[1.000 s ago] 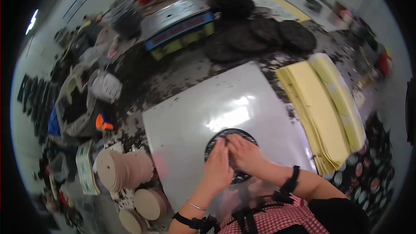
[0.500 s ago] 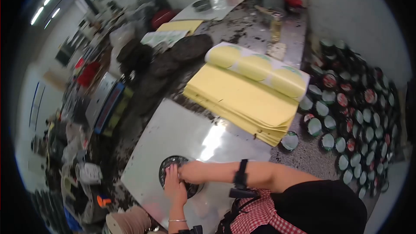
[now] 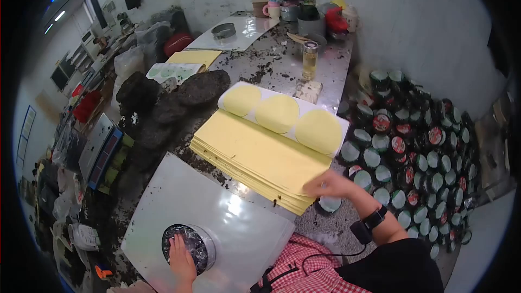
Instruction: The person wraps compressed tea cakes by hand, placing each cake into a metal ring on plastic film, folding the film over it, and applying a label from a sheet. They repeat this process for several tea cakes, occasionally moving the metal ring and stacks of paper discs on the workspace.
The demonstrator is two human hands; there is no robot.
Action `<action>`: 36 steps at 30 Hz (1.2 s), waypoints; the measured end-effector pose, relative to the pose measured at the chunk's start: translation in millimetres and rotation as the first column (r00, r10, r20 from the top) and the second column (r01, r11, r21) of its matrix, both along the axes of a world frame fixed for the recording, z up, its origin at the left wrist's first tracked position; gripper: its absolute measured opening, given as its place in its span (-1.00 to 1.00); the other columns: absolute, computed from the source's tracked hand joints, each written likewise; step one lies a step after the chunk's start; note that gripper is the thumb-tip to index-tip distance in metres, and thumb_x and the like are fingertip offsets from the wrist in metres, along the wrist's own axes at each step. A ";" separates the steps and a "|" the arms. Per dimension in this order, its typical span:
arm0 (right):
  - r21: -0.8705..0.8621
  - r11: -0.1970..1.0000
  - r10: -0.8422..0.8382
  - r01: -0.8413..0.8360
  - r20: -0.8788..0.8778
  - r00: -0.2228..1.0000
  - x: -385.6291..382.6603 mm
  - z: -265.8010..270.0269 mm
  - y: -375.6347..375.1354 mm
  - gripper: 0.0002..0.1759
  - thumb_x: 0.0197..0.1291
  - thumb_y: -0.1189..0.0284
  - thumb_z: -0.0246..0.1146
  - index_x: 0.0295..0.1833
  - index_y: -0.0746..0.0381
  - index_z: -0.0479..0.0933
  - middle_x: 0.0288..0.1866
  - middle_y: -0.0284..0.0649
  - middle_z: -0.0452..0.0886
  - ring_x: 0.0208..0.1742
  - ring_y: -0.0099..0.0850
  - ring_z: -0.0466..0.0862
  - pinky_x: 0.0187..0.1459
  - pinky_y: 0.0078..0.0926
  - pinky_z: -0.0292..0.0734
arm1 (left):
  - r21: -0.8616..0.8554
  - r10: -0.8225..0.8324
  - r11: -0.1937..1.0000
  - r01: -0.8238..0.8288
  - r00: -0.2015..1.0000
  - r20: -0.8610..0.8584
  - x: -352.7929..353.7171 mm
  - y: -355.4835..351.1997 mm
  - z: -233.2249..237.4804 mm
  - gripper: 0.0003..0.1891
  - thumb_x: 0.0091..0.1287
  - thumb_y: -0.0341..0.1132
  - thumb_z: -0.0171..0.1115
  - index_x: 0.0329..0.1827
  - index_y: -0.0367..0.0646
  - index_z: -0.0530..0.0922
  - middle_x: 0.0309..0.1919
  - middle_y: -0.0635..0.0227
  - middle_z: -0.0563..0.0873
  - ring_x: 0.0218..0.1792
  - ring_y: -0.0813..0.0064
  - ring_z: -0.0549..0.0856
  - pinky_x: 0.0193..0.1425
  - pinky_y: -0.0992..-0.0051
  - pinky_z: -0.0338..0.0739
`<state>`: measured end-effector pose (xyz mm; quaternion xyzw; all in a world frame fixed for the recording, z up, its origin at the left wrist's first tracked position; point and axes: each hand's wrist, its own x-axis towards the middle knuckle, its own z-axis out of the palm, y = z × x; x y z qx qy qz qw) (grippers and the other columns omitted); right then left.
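Note:
My left hand point(image 3: 183, 258) lies with its fingers stretched out on a dark round mass with a shiny, wrinkled surface point(image 3: 199, 250). A metal ring point(image 3: 210, 244) surrounds that mass on a pale, glossy sheet point(image 3: 163, 201). My right hand point(image 3: 331, 185) is at the front right corner of a stack of yellow sheets point(image 3: 255, 149), fingers bent and blurred. Whether it grips a sheet cannot be made out. The stack's top layer is rolled back, showing round yellow labels point(image 3: 277, 114) on white backing.
Many round tins with pale lids point(image 3: 399, 199) are heaped at the right. Dark lumps point(image 3: 203, 88) lie left of the stack, and dark crumbs litter the table. A bottle of yellowish liquid point(image 3: 309, 62) stands farther back. Another ring point(image 3: 223, 31) rests on a far sheet.
My right hand has left the ring and moved right to the corner of the yellow stack. My left hand stays on the dark mass. The view has shifted, showing more wall.

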<state>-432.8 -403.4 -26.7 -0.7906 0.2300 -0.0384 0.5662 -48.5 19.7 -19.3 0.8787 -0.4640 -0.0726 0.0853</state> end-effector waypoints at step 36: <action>-0.335 0.143 -0.779 0.931 0.543 0.315 -181.8 -76.3 -319.8 -0.71 0.48 0.47 0.11 0.14 0.40 0.62 0.04 -0.10 0.73 -0.01 -0.26 0.71 0.08 -0.28 0.60 | -0.065 0.068 0.996 -0.055 0.974 0.217 -16.1 5.4 -9.3 -0.35 0.40 -0.29 0.21 0.59 0.23 0.37 0.48 0.17 0.48 0.54 0.10 0.38 0.66 -0.02 0.06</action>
